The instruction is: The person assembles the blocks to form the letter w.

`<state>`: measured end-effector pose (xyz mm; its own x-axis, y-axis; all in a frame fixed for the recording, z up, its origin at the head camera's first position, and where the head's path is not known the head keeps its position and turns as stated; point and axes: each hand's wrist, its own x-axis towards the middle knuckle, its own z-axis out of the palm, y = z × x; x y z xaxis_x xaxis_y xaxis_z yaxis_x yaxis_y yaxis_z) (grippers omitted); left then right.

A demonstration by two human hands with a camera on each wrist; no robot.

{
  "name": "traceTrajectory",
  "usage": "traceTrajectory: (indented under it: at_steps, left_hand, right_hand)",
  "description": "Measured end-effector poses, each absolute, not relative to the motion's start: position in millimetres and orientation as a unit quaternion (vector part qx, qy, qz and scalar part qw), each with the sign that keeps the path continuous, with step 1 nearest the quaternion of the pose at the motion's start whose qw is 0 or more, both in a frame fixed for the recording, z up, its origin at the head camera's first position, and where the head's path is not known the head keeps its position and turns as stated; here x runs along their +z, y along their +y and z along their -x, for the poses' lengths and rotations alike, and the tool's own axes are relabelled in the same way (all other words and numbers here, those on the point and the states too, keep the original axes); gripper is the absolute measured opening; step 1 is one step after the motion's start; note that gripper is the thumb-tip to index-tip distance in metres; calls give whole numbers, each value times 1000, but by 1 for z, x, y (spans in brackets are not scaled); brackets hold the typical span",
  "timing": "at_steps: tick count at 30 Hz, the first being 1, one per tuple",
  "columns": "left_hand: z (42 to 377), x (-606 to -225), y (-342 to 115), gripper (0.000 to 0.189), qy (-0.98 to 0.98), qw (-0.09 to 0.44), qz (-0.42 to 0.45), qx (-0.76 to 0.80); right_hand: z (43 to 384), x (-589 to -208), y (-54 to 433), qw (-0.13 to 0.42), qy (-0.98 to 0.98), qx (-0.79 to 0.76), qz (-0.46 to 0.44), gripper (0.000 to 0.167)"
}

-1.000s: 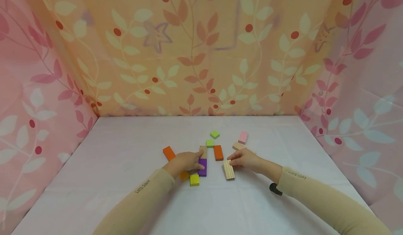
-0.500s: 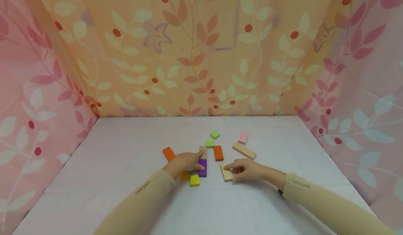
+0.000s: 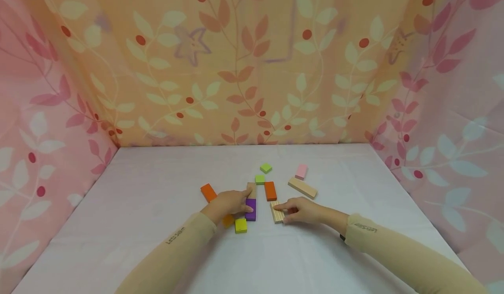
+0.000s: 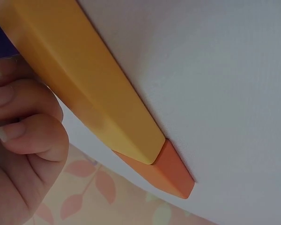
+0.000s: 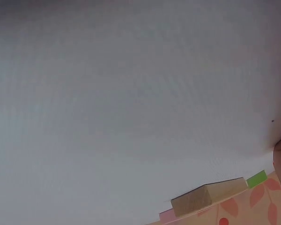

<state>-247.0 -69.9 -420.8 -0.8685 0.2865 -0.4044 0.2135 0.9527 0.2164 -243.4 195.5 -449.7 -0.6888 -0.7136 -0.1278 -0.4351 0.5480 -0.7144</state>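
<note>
My left hand (image 3: 232, 201) reaches over the row of blocks, its thumb resting on a purple block (image 3: 250, 215) and its index finger touching a plain wooden block (image 3: 252, 188) directly beyond. In the left wrist view its other fingers (image 4: 33, 140) curl beside a yellow-orange block (image 4: 89, 79), with an orange block (image 4: 171, 171) at that block's end. My right hand (image 3: 303, 211) holds a ribbed wooden block (image 3: 278, 216) lying right of the purple one, index finger on top and thumb at the near right side. Only a sliver of this hand appears in the right wrist view.
An orange block (image 3: 270, 191) lies just past the ribbed one. Farther back are green blocks (image 3: 260, 180), a pink block (image 3: 301, 171) and a long wooden block (image 3: 302, 188). A yellow block (image 3: 241, 225) sits nearest the front. Patterned cloth walls (image 3: 252, 88) surround the white table.
My right hand has come nearer and to the left, and its fingers have shifted on the ribbed block, which has turned slightly and moved left. My left hand stays on its blocks.
</note>
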Motion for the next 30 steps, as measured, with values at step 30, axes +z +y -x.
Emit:
traceTrajectory:
  at_steps: [30]
  left_hand:
    - [247, -421, -68, 78, 963, 224, -126, 83]
  right_hand:
    - [244, -449, 186, 174, 873, -301, 341, 47]
